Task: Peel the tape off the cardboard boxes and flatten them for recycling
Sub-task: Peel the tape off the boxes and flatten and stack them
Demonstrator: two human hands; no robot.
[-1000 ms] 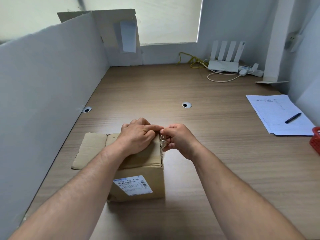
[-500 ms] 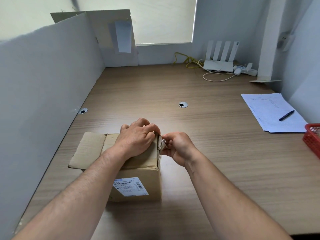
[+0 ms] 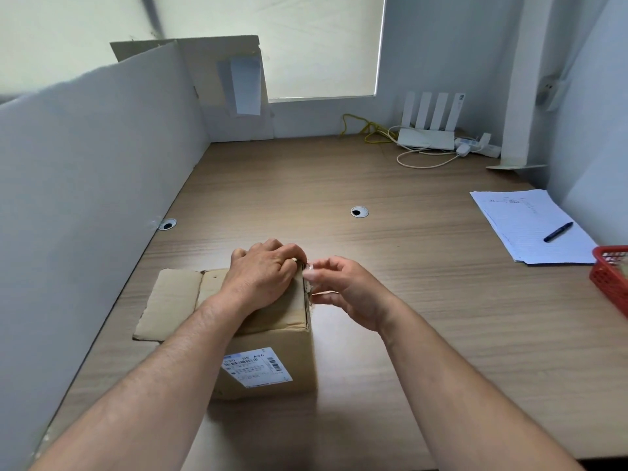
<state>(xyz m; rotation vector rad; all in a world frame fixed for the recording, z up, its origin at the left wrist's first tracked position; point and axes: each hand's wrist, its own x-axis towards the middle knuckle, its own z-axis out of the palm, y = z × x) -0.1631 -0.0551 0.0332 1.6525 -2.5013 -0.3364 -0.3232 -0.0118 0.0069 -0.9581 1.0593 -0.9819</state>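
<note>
Head view, close in: a small brown cardboard box (image 3: 300, 355) sits on the wood-grain table (image 3: 390, 351), near its front edge and just beside the matte white partition (image 3: 85, 198). A white printed label (image 3: 256, 368) is stuck askew on the box's near face. One creased, soft-edged flap (image 3: 170, 300) lies folded out flat to the left.

On the box top the left hand (image 3: 263, 278) presses palm down, its fingers hooked over the far right corner and gripping it. Just beside it, the right hand (image 3: 350, 290) pinches a crinkled, translucent scrap of tape (image 3: 311, 277) at the box's ragged upper right edge.

Farther on, a round grommet (image 3: 359, 211) is set in the tabletop. To the right lie a stack of lined papers (image 3: 520, 226) with a dark pen (image 3: 558, 231) on top, and a red mesh basket (image 3: 608, 277). By the back wall stands a white router (image 3: 429, 124) with four flat upright antennas.
</note>
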